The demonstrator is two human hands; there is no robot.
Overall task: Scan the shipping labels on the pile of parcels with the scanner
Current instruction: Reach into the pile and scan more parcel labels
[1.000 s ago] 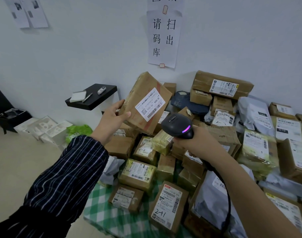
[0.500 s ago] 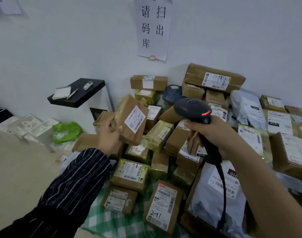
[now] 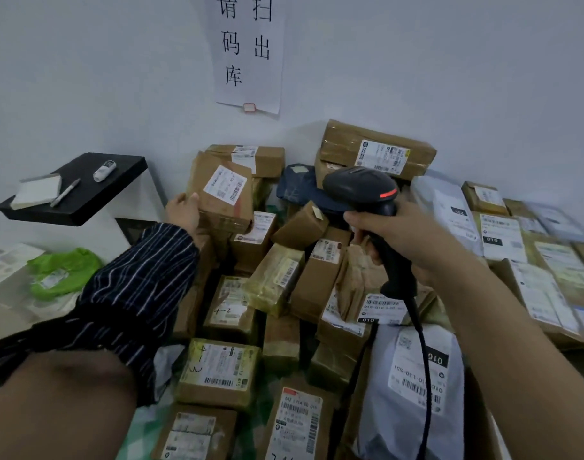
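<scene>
Now, left hand [image 3: 184,210]: grips the left edge of a brown parcel [image 3: 222,202], thumb on its front.
Brown parcel: tipped up right by the left hand; its bottom seems to sit on the pile [image 3: 284,283]; its white label [image 3: 225,185] faces us.
Right hand [image 3: 397,237]: wrapped tight round the scanner [image 3: 360,185] handle.
Scanner: off to the right of the left hand, not touching the parcel, red light [image 3: 387,194] on.
Doing it well: I think the scanner should point at the bar lines on the label, parcel held steady.
Count: two hands, one scanner, one held parcel; the pile has too many to count.
</scene>
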